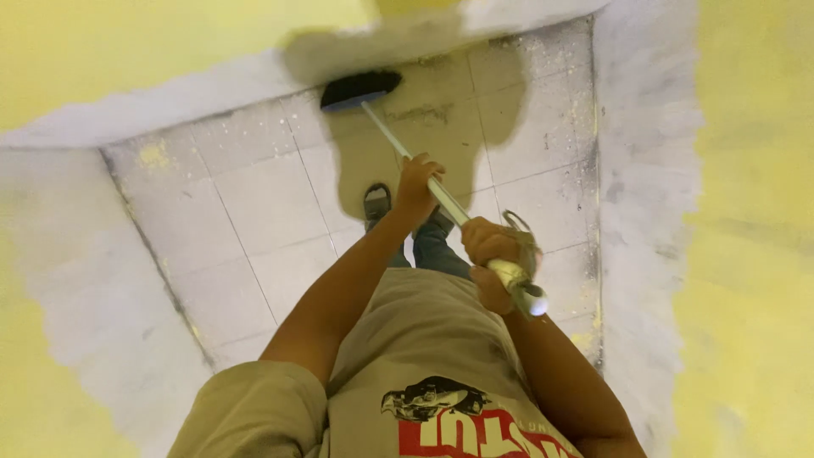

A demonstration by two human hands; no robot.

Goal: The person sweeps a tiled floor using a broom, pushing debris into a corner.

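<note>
I look straight down at a broom with a black bristle head (360, 89) and a long white handle (447, 202). The head rests on the pale tiled floor (254, 203) close to the far wall. My left hand (417, 185) grips the handle about halfway along. My right hand (493, 254) is wrapped around the handle near its top end, where a short loop of cord hangs. The handle slants from the far floor up toward my chest.
Yellow walls with a rough grey-white band at the bottom enclose the floor on the left (85, 280), far (212, 85) and right (644, 170) sides. One of my shoes (376, 202) shows on the tiles below my left hand. Paint specks dot the tiles.
</note>
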